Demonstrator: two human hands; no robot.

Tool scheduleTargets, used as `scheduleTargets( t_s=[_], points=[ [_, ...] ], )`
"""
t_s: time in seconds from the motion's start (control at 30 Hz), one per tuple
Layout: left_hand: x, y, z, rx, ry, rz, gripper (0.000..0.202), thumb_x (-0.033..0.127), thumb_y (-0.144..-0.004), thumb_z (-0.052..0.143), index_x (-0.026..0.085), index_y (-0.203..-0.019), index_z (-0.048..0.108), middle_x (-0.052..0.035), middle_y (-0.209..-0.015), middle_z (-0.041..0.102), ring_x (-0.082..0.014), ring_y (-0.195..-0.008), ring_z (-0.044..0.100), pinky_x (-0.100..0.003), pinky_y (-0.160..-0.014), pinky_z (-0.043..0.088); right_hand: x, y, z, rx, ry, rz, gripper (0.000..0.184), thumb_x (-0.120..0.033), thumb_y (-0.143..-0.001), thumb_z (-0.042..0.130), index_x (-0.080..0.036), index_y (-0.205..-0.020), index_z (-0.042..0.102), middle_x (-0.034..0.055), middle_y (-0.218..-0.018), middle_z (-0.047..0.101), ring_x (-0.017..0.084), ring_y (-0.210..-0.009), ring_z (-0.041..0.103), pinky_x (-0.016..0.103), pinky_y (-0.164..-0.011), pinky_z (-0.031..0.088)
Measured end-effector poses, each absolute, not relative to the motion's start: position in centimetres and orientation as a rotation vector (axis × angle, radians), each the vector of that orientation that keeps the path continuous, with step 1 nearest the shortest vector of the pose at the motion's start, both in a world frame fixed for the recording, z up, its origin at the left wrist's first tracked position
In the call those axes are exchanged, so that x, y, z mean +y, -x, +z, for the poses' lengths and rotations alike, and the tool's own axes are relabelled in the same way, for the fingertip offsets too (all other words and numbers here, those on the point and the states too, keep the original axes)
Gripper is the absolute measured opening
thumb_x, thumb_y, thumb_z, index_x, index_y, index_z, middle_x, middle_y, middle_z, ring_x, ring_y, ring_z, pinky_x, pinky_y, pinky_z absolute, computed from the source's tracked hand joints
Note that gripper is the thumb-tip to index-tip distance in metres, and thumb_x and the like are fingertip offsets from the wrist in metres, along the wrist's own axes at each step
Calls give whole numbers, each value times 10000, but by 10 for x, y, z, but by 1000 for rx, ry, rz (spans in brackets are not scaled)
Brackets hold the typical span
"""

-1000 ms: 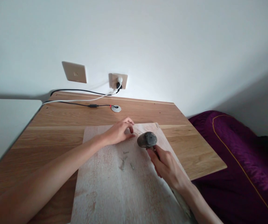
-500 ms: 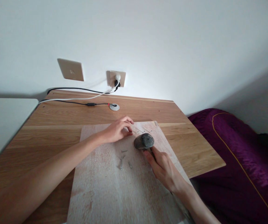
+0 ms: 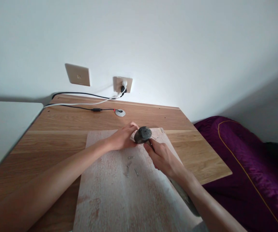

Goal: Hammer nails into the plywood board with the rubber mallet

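Note:
A pale wooden board (image 3: 110, 199) lies on the wooden desk (image 3: 56, 135). My right hand (image 3: 162, 156) is closed round the handle of a hammer, whose dark head (image 3: 142, 134) hovers over the board's far end. My left hand (image 3: 123, 137) rests on the board just left of the hammer head, fingers pinched together on a small nail that I can barely make out. Several loose nails (image 3: 130, 166) lie on the board between my forearms.
A wall socket (image 3: 122, 84) with black and white cables (image 3: 81, 103) sits behind the desk, beside a blank wall plate (image 3: 77, 74). A round grommet (image 3: 120, 112) is set in the desk top. A purple blanket (image 3: 245, 161) lies to the right, a white surface (image 3: 5, 125) to the left.
My right hand has swung the hammer head up and left, from the board's right side to right beside my left fingers. My left hand has stayed put.

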State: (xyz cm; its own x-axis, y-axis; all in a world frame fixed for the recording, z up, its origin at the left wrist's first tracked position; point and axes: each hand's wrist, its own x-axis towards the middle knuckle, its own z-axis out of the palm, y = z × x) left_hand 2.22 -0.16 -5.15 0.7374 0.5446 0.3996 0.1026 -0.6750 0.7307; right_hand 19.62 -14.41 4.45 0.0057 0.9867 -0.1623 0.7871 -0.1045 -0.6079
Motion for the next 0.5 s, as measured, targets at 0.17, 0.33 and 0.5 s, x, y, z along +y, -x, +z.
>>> scheduleTargets(
  t_s=[0.17,0.33,0.5],
  points=[
    [-2,-22,-48,481,-2234,747,590,283,-748,901,244,-1281,649,-94,-1314,640,-330,-1299,613,-494,-1152,504,-143,-195,42,-1835,1946,732,277,-399,-1097,408,-252,-905,542,-72,-472,498,167,-370,543,299,-489,388],
    [-2,-22,-49,501,-2214,762,615,303,-714,944,248,-1265,675,-88,-1278,648,-328,-1238,644,-495,-1119,526,-139,-196,41,-1827,2000,755,249,-344,-1087,417,-254,-885,530,-72,-469,497,167,-377,564,291,-486,403],
    [-4,-20,-47,458,-2179,814,423,336,-797,896,229,-1155,697,-86,-1219,647,-287,-1178,658,-448,-1083,539,-140,-200,37,-1789,1989,748,268,-384,-1081,426,-268,-858,517,-65,-444,503,186,-357,559,303,-461,400]
  ],
)
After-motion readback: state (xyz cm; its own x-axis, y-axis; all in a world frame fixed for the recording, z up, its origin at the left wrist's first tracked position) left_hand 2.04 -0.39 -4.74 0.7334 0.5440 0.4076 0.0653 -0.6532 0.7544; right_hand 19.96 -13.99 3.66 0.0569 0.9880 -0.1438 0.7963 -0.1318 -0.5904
